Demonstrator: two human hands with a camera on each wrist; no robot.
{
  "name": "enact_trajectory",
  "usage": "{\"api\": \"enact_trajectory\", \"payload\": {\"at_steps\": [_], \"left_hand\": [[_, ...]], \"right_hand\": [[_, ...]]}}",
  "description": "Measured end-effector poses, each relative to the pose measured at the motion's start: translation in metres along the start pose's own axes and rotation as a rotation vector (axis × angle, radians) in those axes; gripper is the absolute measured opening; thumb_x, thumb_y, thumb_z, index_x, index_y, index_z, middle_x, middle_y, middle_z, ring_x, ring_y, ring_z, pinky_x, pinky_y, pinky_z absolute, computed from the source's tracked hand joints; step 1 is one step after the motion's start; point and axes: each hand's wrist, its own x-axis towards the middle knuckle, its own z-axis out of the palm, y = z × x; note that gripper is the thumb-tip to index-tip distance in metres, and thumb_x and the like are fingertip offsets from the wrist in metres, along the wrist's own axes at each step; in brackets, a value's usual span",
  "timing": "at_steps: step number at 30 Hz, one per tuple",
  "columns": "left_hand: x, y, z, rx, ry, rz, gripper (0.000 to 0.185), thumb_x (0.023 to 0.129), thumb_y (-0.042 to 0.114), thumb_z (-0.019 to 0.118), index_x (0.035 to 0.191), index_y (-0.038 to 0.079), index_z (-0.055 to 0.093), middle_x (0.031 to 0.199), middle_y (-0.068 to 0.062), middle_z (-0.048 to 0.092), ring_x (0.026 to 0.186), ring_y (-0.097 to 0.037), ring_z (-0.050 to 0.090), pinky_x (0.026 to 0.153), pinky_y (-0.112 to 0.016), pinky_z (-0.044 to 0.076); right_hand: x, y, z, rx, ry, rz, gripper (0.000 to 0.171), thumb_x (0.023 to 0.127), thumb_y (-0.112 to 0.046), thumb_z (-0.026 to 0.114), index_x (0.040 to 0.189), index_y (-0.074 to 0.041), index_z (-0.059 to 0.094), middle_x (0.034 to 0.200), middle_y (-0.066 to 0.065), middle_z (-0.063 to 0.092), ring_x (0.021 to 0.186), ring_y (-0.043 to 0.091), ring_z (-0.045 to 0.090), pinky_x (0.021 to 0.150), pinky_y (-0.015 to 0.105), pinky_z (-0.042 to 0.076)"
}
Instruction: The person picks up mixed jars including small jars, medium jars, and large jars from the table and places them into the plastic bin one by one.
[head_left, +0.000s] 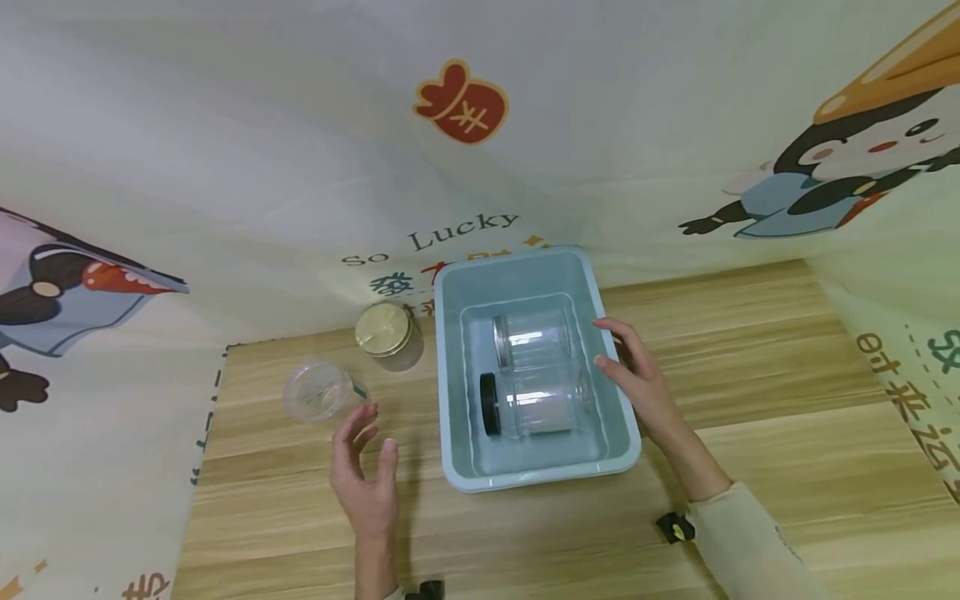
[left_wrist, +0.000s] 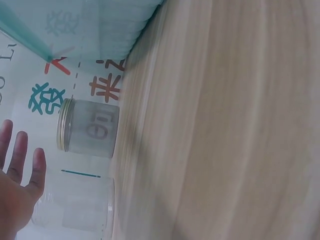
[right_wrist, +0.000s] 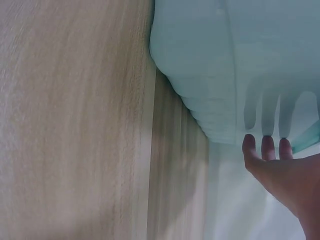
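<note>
Lighting: bright, even, diffuse; no single source evident. Shadows: soft, faint, a short one beside the left hand (head_left: 367, 479) on the surface (head_left: 780, 433); fingers' shadow falls on the blue tub (right_wrist: 260, 65) wall in the right wrist view. Glare: mild sheen on the clear jars (head_left: 536, 375). Head view: sharp centre, strong wide-angle bending at edges. Wrist views: soft, wood grain smeared, close objects out of focus.

Left hand (head_left: 365, 475) is hovering palm-in, fingers loosely spread and slightly bent, gripping nothing; forearm is coming up from the bottom edge. Right hand (head_left: 634, 372) is reaching forward, fingers straight and relaxed, holding nothing; arm in a pale sleeve (head_left: 742, 542) is angling in from lower right.
</note>
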Motion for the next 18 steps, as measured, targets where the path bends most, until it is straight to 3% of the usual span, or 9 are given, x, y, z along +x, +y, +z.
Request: {"api": "enact_trajectory", "payload": {"at_steps": [18], "left_hand": [[0.004, -0.012, -0.025, 0.064, 0.049, -0.011, 0.046, 0.077, -0.012, 0.062, 0.122, -0.020, 0.054, 0.112, -0.035, 0.061, 0.110, -0.027, 0.059, 0.090, -0.032, 0.048]], "right_hand": [[-0.003, 0.003, 0.001, 0.075, -0.029, -0.022, 0.048, 0.103, -0.013, 0.049, 0.150, -0.013, 0.039, 0.145, 0.021, 0.036, 0.123, 0.037, 0.043, 0.088, 0.032, 0.051]]}}
